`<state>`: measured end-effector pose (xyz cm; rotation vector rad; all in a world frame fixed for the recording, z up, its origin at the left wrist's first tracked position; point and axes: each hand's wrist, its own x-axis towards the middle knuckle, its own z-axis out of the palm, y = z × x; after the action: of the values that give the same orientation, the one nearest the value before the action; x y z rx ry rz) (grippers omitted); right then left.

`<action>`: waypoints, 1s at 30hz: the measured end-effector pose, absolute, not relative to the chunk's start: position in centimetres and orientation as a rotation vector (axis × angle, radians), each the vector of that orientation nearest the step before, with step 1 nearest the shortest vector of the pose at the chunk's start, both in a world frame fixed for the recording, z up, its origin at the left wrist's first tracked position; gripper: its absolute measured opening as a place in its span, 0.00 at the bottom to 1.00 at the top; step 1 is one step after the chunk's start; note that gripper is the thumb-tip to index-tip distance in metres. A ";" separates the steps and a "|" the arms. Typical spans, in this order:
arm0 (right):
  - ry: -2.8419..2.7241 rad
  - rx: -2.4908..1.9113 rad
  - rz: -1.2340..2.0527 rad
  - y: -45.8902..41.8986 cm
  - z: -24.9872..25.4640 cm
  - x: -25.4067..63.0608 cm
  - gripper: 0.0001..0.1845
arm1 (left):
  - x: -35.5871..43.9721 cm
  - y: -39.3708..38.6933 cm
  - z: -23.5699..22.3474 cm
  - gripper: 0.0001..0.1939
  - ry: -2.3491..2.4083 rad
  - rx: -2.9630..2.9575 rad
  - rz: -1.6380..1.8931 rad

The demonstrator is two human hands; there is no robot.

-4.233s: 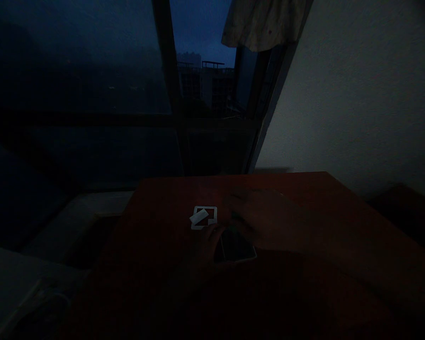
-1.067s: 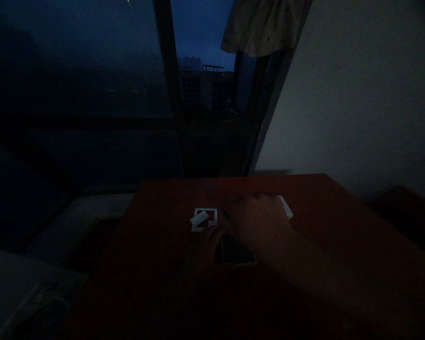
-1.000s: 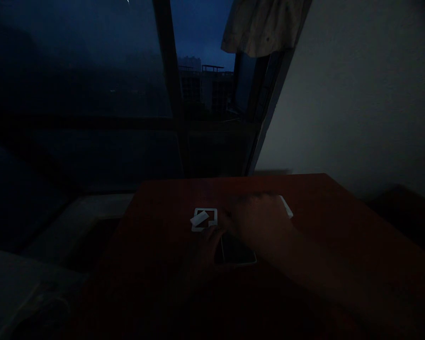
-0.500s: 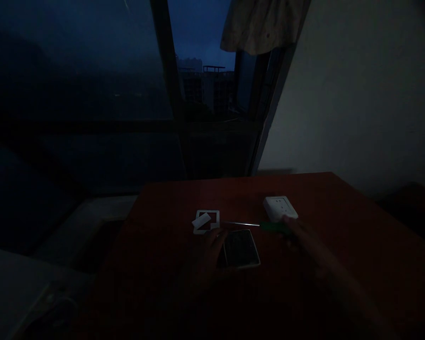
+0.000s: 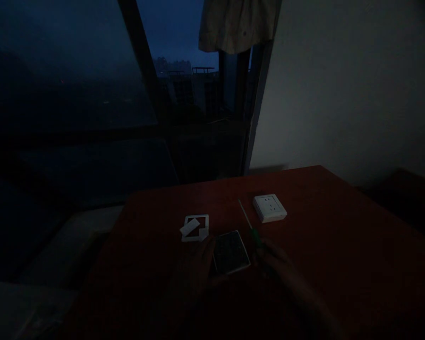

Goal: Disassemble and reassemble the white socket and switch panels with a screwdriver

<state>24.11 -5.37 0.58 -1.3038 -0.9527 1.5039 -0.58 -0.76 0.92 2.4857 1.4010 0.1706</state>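
My left hand grips a square box with a thin white rim and dark interior, fingers at its left edge and thumb along the near side. Details inside the box are too dark to make out. Just right of it, my right hand is closed around the green handle of a screwdriver, whose metal shaft points away from me. A white wall socket on a raised base lies beyond that hand. To the left, a white square frame has small white plates lying across it.
Everything lies on a reddish-brown table in very dim light. Behind it are dark-framed windows and a short curtain. A pale wall rises at the right.
My right hand has drawn back from beside the socket toward the box, and the screwdriver has swung from pointing left to pointing away. My left hand stays on the box. The view has shifted slightly.
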 end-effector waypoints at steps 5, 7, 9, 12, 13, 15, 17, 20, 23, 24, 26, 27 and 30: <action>-1.241 -1.402 1.226 -5.2 0.1 23.7 0.11 | -0.3 -0.4 0.4 0.41 1.349 2.461 0.244; -1.351 -1.411 1.138 -4.9 0.0 23.5 0.13 | -0.2 -0.3 0.5 0.40 1.343 2.451 0.260; -1.401 -1.412 1.106 -4.8 0.0 23.3 0.15 | -0.3 -0.2 0.7 0.40 1.340 2.446 0.258; -1.394 -1.412 1.103 -4.7 0.0 23.1 0.17 | -0.9 0.1 1.3 0.40 1.301 2.475 0.290; -1.390 -1.409 1.106 -4.7 0.0 23.1 0.17 | -1.2 0.4 1.4 0.39 1.300 2.485 0.329; -1.388 -1.402 1.104 -4.7 0.0 23.1 0.16 | -1.9 1.0 1.7 0.32 1.351 2.480 0.446; -1.393 -1.396 1.101 -4.7 -0.1 23.1 0.15 | -2.5 1.9 1.7 0.23 1.449 2.443 0.552; -1.388 -1.429 1.121 -4.4 -0.3 23.1 0.12 | -3.1 3.1 1.7 0.19 1.512 2.436 0.541; -1.374 -1.487 1.145 -3.6 -0.2 23.1 0.10 | -3.4 3.8 1.5 0.25 1.446 2.506 0.391; -1.366 -1.500 1.155 -3.3 -0.2 23.0 0.09 | -3.5 3.9 1.3 0.28 1.419 2.522 0.353; -1.350 -1.506 1.185 -2.5 -0.1 22.9 0.08 | -3.5 4.0 0.9 0.30 1.384 2.531 0.330; -1.347 -1.499 1.206 -2.0 -0.2 22.7 0.08 | -3.6 4.0 0.7 0.30 1.373 2.529 0.344; -1.344 -1.453 1.307 -0.5 -0.4 22.2 0.08 | -3.6 4.1 0.1 0.27 1.358 2.519 0.411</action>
<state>22.17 -0.52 -0.42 -1.4529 -1.3435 1.3068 -3.64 4.06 0.14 2.5187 1.3577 0.4107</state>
